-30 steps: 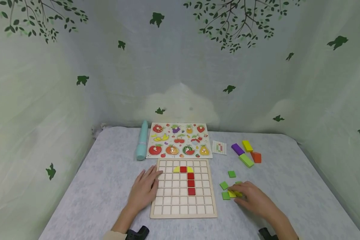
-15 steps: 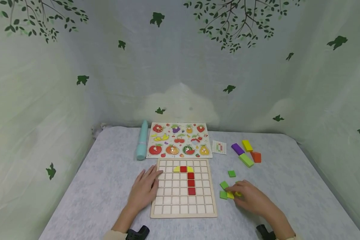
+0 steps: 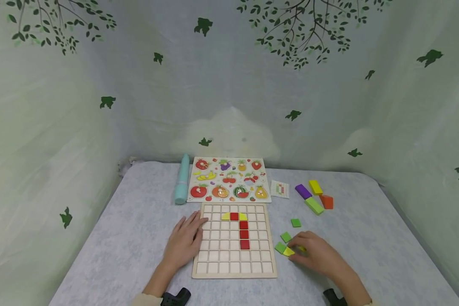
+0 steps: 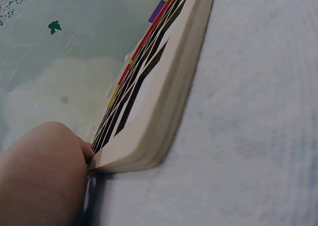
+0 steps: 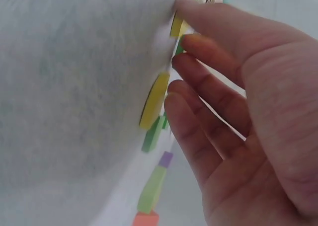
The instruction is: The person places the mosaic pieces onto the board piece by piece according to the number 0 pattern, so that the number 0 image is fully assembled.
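My left hand (image 3: pixel 184 238) rests at the left edge of the wooden grid board (image 3: pixel 213 267), its fingers extended along the frame. The left wrist view shows the board's rounded corner (image 4: pixel 149 159) close to that hand. Red tiles (image 3: pixel 244 234) and yellow ones with a slanted or curved edge (image 3: pixel 225 216) sit in the grid. Right of the board, my right hand (image 3: pixel 318 251) pinches a yellow tile (image 3: pixel 288 251) between thumb and index finger, low at the table. A green tile (image 3: pixel 280 247) touches it. Another yellow tile (image 5: pixel 155 101) lies beneath the curled fingers, partly hidden in the head view.
Two more green tiles, one at the side (image 3: pixel 286 237) and one farther back (image 3: pixel 296 222), lie nearby. Purple, yellow, light green and orange blocks (image 3: pixel 314 205) stand at the back right. Behind the board are a fruit puzzle (image 3: pixel 229 179), a teal cylinder (image 3: pixel 182 180) and a small card (image 3: pixel 280 189).
My right hand has moved slightly left with the yellow tile, and the green tile touching it has shifted left and turned. The left hand has stayed in place.
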Available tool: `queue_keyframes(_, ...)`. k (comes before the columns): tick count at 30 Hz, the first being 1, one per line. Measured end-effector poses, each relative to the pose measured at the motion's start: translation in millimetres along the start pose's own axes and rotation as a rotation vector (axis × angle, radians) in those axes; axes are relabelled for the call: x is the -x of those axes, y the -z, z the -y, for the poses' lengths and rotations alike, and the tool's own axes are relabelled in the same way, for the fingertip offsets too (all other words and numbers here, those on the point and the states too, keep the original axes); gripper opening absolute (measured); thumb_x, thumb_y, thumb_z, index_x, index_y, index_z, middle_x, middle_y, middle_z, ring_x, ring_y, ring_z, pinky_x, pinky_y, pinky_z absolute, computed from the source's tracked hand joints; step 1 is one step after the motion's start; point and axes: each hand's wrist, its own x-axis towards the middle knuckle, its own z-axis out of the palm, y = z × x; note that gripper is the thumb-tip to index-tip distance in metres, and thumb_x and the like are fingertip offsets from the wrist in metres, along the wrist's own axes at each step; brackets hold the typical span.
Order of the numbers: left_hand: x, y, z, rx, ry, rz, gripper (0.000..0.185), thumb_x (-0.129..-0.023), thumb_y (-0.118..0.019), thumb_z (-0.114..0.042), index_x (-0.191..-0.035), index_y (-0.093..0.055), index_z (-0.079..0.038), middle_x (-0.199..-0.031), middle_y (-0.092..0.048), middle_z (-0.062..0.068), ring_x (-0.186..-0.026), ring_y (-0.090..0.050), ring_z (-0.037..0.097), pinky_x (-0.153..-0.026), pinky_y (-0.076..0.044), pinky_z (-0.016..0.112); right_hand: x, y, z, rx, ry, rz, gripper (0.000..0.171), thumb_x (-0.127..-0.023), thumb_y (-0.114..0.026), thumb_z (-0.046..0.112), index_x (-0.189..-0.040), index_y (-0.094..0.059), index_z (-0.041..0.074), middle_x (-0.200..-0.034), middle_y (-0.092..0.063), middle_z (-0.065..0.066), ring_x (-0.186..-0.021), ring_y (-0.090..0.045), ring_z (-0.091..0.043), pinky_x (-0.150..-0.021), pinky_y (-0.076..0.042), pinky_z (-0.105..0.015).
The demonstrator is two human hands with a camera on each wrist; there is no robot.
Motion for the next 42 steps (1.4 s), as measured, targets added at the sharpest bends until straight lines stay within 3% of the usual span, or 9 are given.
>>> queue_keyframes(10,-0.1,1.3,1.6,0.005,0.002,-0.004,0.036,-0.104,-0.056,-0.016,-0.138,-0.065,-0.013,-0.154,-0.051,0.016,-0.149,-0.042,0.031,-0.126,-0.025,0.054,-3,-1,6,0.028,0.057,-0.013,0.018,-0.084,-0.086,0.03,-0.1,-0.079,0.027,-0.097,-0.067,0.02,-0.096,-0.063,-0.006,-0.084,-0.06,-0.033)
queue_keyframes(18,3.5,-2.3,1.8,0.009,0.012,0.016,0.036,-0.104,-0.057,-0.016,-0.138,-0.065,-0.014,-0.154,-0.051,0.016,-0.15,-0.041,0.031,-0.126,-0.025,0.055,-3,3,13,0.022,-0.088,-0.067,0.021,-0.079,-0.09,0.028,-0.097,-0.078,0.027,-0.094,-0.07,0.019,-0.09,-0.063,-0.005,-0.083,-0.059,-0.032)
queue_keyframes(25,1.8,-1.8,-0.2,0.016,-0.002,-0.006,0.036,-0.104,-0.056,-0.016,-0.138,-0.065,-0.014,-0.154,-0.052,0.016,-0.149,-0.042,0.031,-0.126,-0.026,0.055,-15,6,27,-0.024,0.087,-0.102,0.021,-0.084,-0.087,0.026,-0.103,-0.08,0.025,-0.096,-0.069,0.019,-0.09,-0.063,-0.005,-0.077,-0.059,-0.026)
queue_keyframes(42,0.3,-0.6,-1.0,0.019,0.014,0.005,0.036,-0.104,-0.055,-0.015,-0.138,-0.065,-0.013,-0.155,-0.051,0.016,-0.15,-0.041,0.031,-0.126,-0.024,0.055,-43,-18,74,-0.089,0.28,0.012,0.024,-0.088,-0.083,0.03,-0.112,-0.082,0.024,-0.101,-0.07,0.017,-0.093,-0.059,-0.002,-0.08,-0.057,-0.022)
